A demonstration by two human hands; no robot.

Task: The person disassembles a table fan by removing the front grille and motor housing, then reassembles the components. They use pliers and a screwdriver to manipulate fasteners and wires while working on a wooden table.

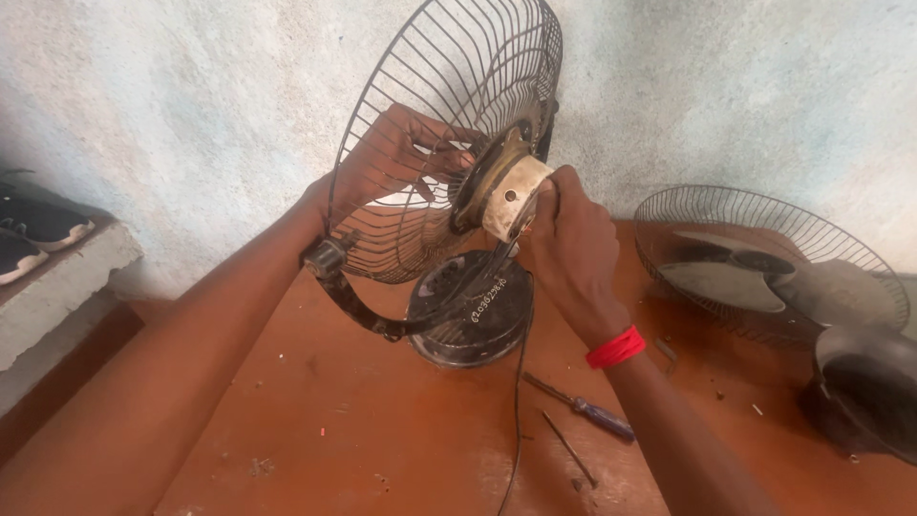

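Observation:
A black wire fan guard (449, 86) stands tilted on its round black base (470, 311) on a reddish-brown table (363, 420). My left hand (387, 158) reaches behind the guard and grips it from the far side, seen through the wires. At the back of the guard sits a bare cream-coloured motor (511, 196). My right hand (573, 244), with a red band at the wrist, grips the motor from the right. A black cord (518, 401) hangs from the motor down toward the table's near edge.
A blue-handled screwdriver (585, 409) and a thin metal rod (567, 447) lie on the table below my right wrist. A second guard with fan blades (764, 263) lies flat at right, a black motor cover (864, 382) beside it. Dark shoes (33, 229) rest on a concrete ledge at left.

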